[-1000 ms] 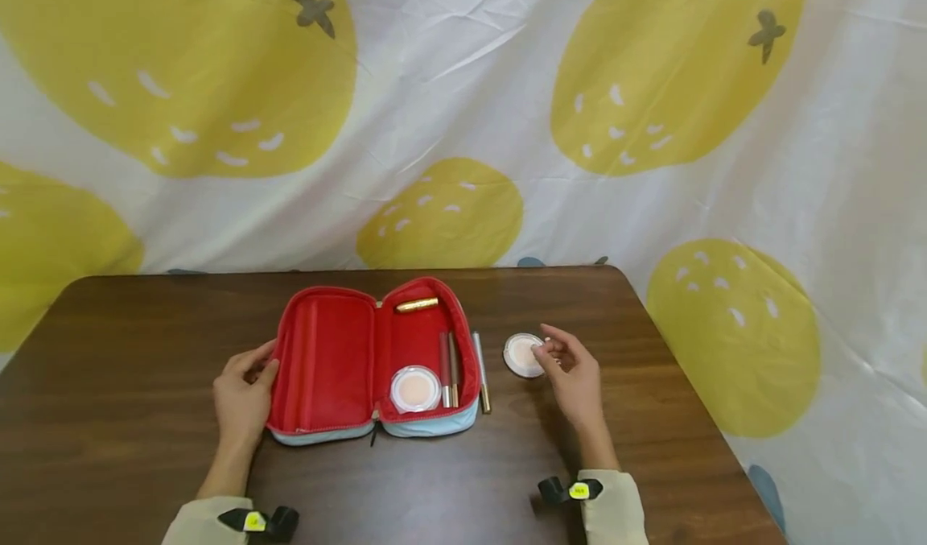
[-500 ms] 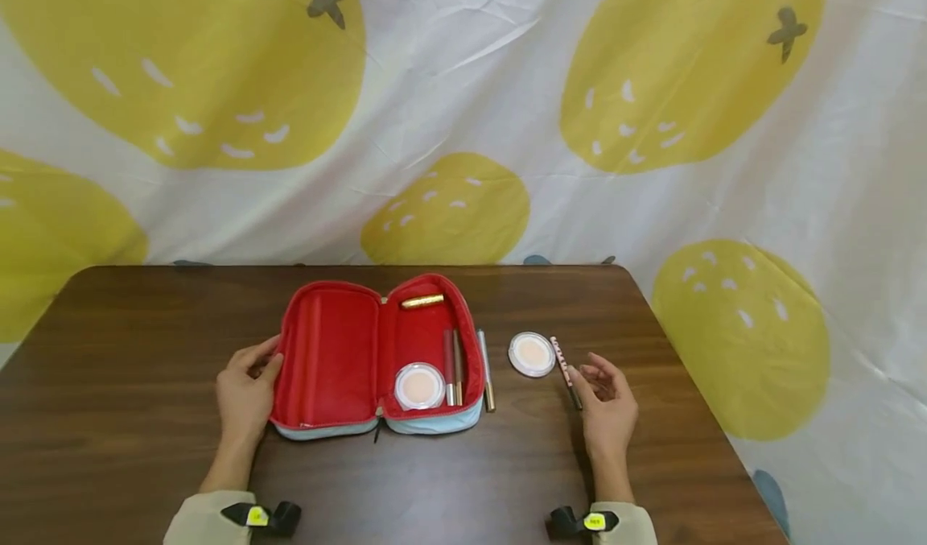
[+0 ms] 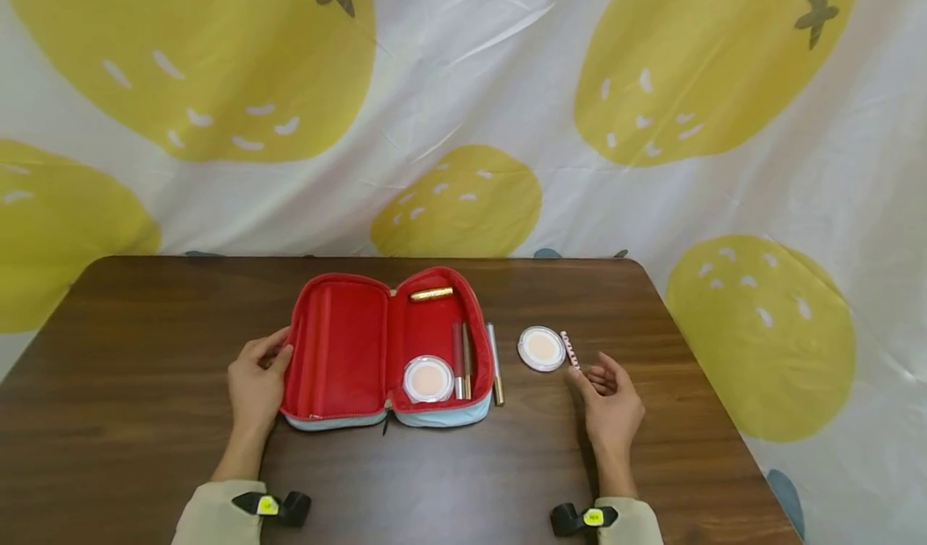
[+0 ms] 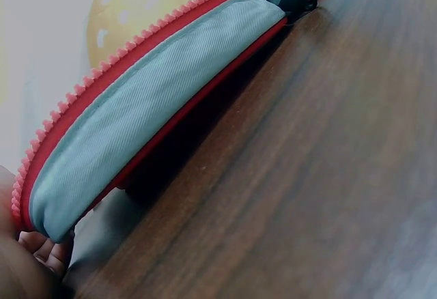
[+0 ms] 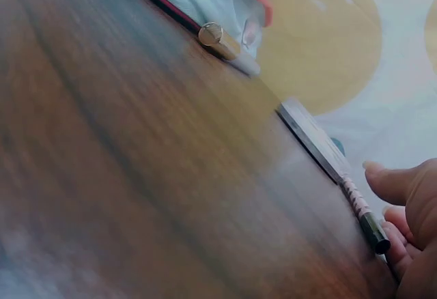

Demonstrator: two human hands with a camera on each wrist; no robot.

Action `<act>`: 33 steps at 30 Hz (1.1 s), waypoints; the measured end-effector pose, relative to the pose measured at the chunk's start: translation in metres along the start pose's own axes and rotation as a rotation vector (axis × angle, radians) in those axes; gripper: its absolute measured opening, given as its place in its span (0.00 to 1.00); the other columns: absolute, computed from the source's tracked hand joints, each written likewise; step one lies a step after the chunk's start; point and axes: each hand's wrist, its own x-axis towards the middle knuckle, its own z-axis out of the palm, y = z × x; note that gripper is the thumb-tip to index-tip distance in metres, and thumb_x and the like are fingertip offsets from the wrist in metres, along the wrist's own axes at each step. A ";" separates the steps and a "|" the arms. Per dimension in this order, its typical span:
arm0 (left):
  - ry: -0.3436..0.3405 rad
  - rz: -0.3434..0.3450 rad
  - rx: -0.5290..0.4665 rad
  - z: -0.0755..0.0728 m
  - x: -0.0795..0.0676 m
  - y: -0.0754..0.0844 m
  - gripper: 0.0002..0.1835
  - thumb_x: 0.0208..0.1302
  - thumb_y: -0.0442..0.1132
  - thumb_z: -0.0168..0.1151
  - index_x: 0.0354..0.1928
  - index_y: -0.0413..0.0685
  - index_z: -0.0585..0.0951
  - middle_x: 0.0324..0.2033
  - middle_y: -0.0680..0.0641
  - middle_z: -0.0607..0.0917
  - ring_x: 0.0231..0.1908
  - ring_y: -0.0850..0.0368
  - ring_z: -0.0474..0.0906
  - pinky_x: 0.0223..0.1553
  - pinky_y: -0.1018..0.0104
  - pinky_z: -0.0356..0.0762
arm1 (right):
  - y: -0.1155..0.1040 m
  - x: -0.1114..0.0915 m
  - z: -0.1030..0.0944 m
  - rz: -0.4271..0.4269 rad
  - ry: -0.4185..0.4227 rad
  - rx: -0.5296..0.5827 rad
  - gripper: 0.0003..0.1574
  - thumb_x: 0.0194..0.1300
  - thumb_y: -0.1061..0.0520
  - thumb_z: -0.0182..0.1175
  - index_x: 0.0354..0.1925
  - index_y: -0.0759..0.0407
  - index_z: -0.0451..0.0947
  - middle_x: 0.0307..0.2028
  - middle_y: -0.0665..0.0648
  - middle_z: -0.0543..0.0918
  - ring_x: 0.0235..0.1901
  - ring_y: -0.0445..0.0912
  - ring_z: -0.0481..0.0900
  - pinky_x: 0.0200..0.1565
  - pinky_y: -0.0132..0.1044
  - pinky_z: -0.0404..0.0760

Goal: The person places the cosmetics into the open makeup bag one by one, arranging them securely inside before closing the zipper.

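Note:
My left hand grips the left edge of a red-lined, pale blue makeup bag that lies unzipped and spread flat. In the left wrist view, curled fingers reach under the bag's corner. My right hand is beside a slim patterned pencil with a dark end, lying on the table against a round compact. From the right wrist, the thumb stands apart from the pencil, and the other fingers are close along its far side.
Inside the bag lie a second compact, a gold tube and two slim sticks. A silver-and-gold tube rests on the table along the bag's right side. Behind the wooden table hangs a lemon-print cloth.
My right hand has moved away from the compact, then closer around the pencil's dark end, which it now covers in the head view. The left hand keeps its grip on the bag.

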 end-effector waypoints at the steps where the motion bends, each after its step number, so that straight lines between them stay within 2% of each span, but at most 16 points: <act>1: 0.001 -0.002 -0.001 0.001 0.001 0.000 0.12 0.61 0.25 0.61 0.47 0.33 0.83 0.37 0.37 0.81 0.30 0.70 0.71 0.32 0.82 0.67 | 0.000 0.000 0.000 0.001 -0.003 -0.009 0.34 0.48 0.57 0.76 0.53 0.64 0.78 0.37 0.61 0.84 0.33 0.44 0.80 0.33 0.17 0.72; 6: 0.004 -0.015 0.006 0.000 0.000 -0.001 0.12 0.62 0.26 0.61 0.47 0.33 0.83 0.37 0.37 0.81 0.31 0.72 0.72 0.33 0.83 0.67 | 0.000 0.000 0.000 -0.006 -0.010 -0.061 0.35 0.48 0.59 0.76 0.55 0.65 0.77 0.36 0.62 0.85 0.32 0.48 0.81 0.32 0.16 0.71; 10: 0.006 -0.015 0.020 0.000 0.000 -0.004 0.12 0.62 0.26 0.61 0.48 0.33 0.83 0.38 0.37 0.81 0.31 0.73 0.71 0.33 0.83 0.67 | -0.002 -0.001 0.003 -0.033 0.012 -0.158 0.29 0.47 0.60 0.76 0.49 0.67 0.80 0.33 0.61 0.85 0.29 0.49 0.80 0.29 0.18 0.68; 14: 0.013 -0.006 0.015 0.000 0.001 -0.005 0.12 0.62 0.26 0.61 0.48 0.33 0.83 0.37 0.37 0.81 0.30 0.73 0.71 0.33 0.83 0.67 | -0.004 -0.002 0.005 -0.065 0.046 -0.251 0.21 0.46 0.59 0.77 0.40 0.66 0.84 0.28 0.60 0.85 0.26 0.51 0.81 0.31 0.32 0.70; 16: 0.011 -0.003 0.015 0.000 0.002 -0.005 0.12 0.62 0.26 0.61 0.48 0.33 0.83 0.37 0.37 0.82 0.30 0.74 0.72 0.33 0.83 0.67 | -0.005 -0.002 0.006 -0.079 0.059 -0.265 0.18 0.46 0.59 0.77 0.36 0.66 0.85 0.27 0.60 0.85 0.25 0.53 0.81 0.32 0.40 0.71; 19: 0.007 -0.002 0.022 0.000 0.001 -0.004 0.12 0.62 0.27 0.61 0.48 0.33 0.83 0.37 0.37 0.82 0.30 0.74 0.72 0.33 0.84 0.67 | -0.006 -0.003 0.006 -0.093 0.065 -0.280 0.15 0.46 0.60 0.77 0.33 0.65 0.85 0.25 0.61 0.84 0.25 0.54 0.81 0.32 0.46 0.70; 27: -0.004 0.007 0.034 0.000 0.001 -0.003 0.12 0.62 0.27 0.61 0.48 0.33 0.83 0.37 0.37 0.82 0.30 0.74 0.72 0.33 0.84 0.67 | -0.008 -0.005 0.005 -0.066 0.094 -0.316 0.08 0.50 0.59 0.74 0.28 0.63 0.87 0.26 0.62 0.85 0.30 0.58 0.82 0.34 0.49 0.71; 33: 0.011 0.005 0.029 0.001 0.000 -0.004 0.12 0.62 0.26 0.61 0.47 0.33 0.83 0.36 0.37 0.82 0.30 0.74 0.72 0.32 0.84 0.67 | -0.008 -0.005 0.004 -0.072 0.094 -0.339 0.07 0.51 0.59 0.73 0.28 0.63 0.87 0.28 0.63 0.85 0.33 0.60 0.83 0.36 0.51 0.72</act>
